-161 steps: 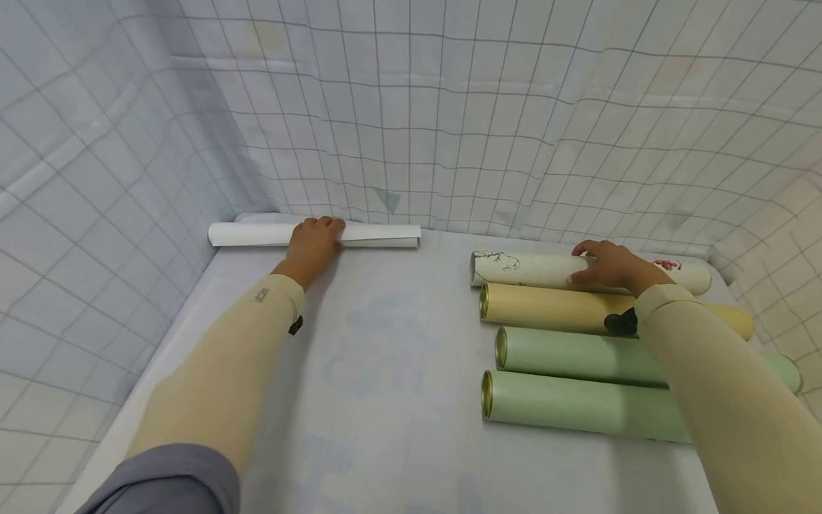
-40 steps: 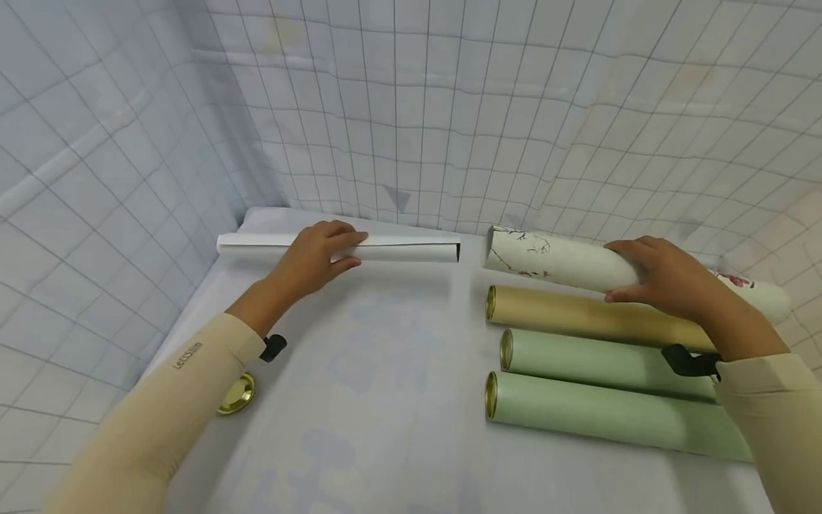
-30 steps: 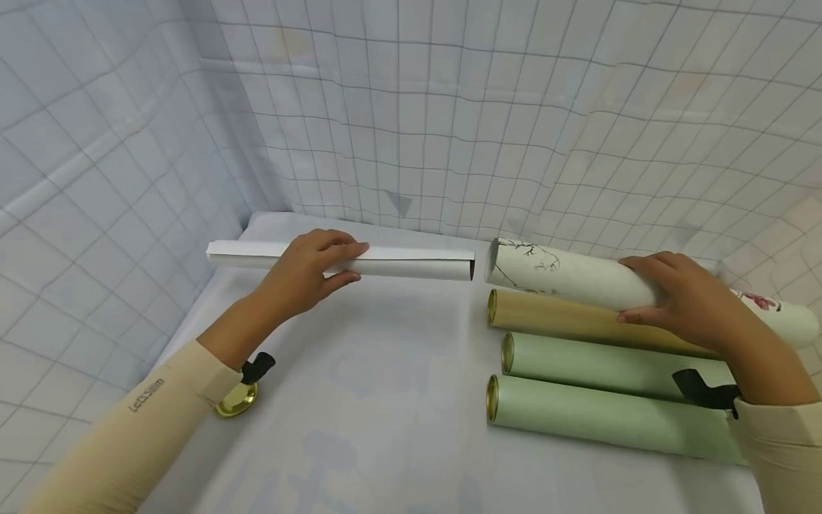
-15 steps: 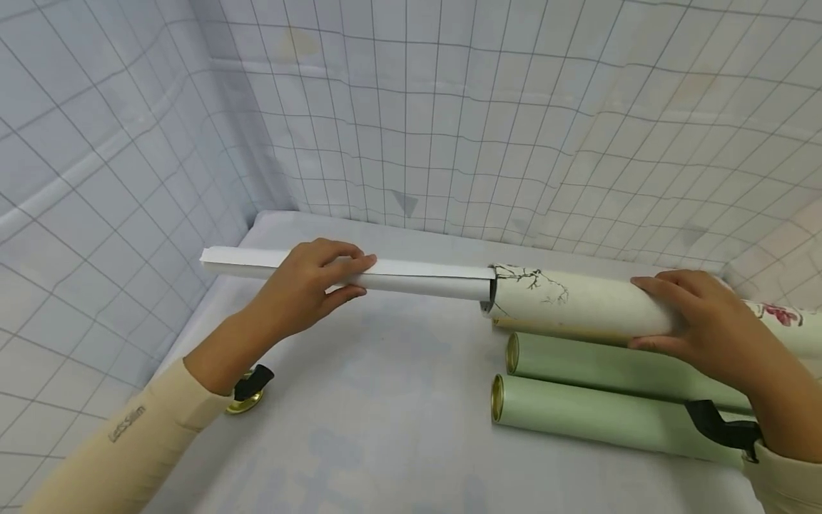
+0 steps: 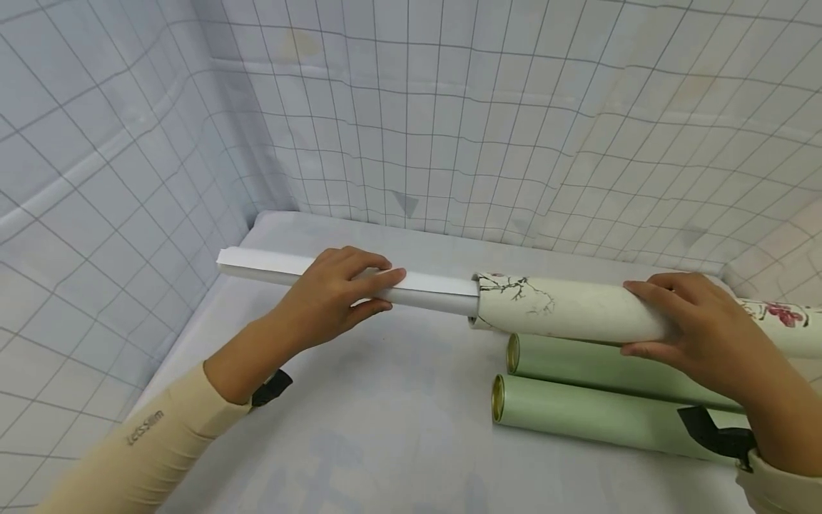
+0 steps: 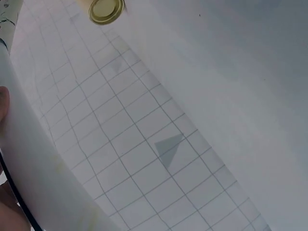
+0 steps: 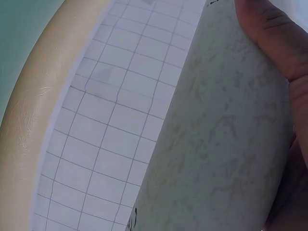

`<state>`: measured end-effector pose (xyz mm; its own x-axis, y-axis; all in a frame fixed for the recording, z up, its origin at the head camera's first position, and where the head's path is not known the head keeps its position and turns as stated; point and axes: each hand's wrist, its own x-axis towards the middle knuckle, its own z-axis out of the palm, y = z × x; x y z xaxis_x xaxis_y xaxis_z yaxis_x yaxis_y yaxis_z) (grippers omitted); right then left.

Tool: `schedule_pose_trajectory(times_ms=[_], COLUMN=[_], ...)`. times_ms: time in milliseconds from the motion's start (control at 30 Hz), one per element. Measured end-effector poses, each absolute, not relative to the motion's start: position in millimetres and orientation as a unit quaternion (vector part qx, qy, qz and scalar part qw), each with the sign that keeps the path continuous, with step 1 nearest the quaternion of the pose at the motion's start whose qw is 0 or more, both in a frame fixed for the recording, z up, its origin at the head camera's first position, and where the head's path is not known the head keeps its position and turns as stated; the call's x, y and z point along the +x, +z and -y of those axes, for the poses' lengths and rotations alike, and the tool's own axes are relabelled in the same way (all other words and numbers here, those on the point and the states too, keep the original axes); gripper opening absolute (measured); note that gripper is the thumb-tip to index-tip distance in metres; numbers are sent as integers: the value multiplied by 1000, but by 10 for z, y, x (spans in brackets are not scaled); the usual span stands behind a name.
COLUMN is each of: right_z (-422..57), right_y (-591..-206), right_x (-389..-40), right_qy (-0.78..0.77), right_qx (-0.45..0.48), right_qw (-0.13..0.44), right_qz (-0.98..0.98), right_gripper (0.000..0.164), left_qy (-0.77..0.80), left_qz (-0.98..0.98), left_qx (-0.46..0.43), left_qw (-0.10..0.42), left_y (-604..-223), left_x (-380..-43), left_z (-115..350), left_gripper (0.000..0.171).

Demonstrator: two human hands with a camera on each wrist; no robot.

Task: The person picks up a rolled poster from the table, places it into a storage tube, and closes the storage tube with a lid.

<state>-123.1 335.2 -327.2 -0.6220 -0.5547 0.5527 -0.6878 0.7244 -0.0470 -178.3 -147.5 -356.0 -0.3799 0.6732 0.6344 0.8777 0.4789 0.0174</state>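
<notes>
My left hand (image 5: 337, 296) pinches a rolled sheet of white paper (image 5: 430, 293) near its middle, thumb below and fingers on top. The paper's right end sits inside the open left end of a cream cardboard tube (image 5: 578, 307) printed with dark branches and red blossoms. My right hand (image 5: 696, 328) grips that tube from above, thumb on the near side. In the right wrist view the mottled tube surface (image 7: 216, 120) lies against the thumb. The left wrist view shows the paper roll (image 6: 38, 159) large at the left edge, with part of the hand beside it.
Two green tubes (image 5: 616, 410) with gold-rimmed ends lie on the white tabletop (image 5: 385, 428) at the right. A tan tube (image 7: 38, 106) shows in the right wrist view, covered by the printed tube in the head view. Grid-patterned cloth (image 5: 411, 143) stands behind the table and to its sides.
Both hands have lifted the paper roll and printed tube and brought them nearer. The paper moved right, and its end entered the tube. A gold lid has gone behind my left arm.
</notes>
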Motion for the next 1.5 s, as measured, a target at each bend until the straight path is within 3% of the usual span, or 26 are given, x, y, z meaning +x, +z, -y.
schedule_pose_trajectory(times_ms=[333,733,1200,1400,1500], right_z=[-3251,-3226,-3396,-3465,-3495], right_y=[-3295,-3364,-3416,-3417,-3430], right_x=[-1204,-1213,-1176,-1139,-1119], right_qy=[119,101,108,108,107], right_qx=[348,358,330,320,317], right_qw=[252,234,221,239,247], right_qz=[895,898,911,910,909], right_gripper=[81,81,79,82,83], left_qy=[-165,-163,-151,-173,-184], left_qz=[790,785,817,831,841], left_qx=[-493,-518,-480,-447,-427], left_qw=[325,300,280,284,276], left_y=[-3533,-3523,-3473,-3456,-3481], left_x=[-1719,-1687,-1770,-1806,-1803], left_z=[1197,946,1566,2073,2257], left_gripper=[44,41,61,52,57])
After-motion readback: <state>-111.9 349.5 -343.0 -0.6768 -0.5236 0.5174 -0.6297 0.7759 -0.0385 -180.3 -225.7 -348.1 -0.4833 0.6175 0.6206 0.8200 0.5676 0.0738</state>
